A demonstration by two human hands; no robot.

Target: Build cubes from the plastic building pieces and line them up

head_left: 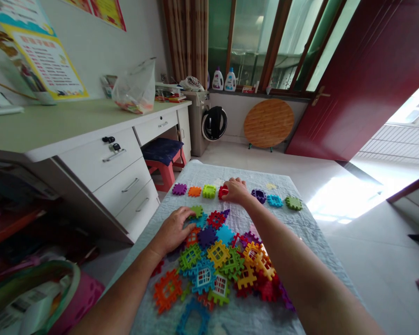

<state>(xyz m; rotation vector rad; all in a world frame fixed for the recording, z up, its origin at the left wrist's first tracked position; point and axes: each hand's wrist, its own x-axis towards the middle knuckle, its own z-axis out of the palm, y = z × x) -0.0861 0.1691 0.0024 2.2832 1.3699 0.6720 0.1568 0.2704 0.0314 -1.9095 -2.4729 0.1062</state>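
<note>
My right hand point(236, 190) reaches to the row of small plastic pieces at the back of the cloth-covered table. Its fingers are closed on a red interlocking block point(222, 191), partly covered by the hand. At the left edge of the heap lies my left hand point(176, 228), thumb and fingers apart, fingertips touching a green interlocking tile point(197, 211). The heap holds many notched tiles, among them a yellow window tile point(218, 254), a blue window tile point(203, 276) and an orange tile point(168, 291). My right forearm hides part of the heap's right side.
Along the row sit a purple block point(179, 189), an orange block point(194, 191), a lime block point(209, 191), a dark purple block point(259, 196), a light blue block point(275, 200) and a green block point(293, 203). A desk point(73, 122) and stool point(162, 151) stand left.
</note>
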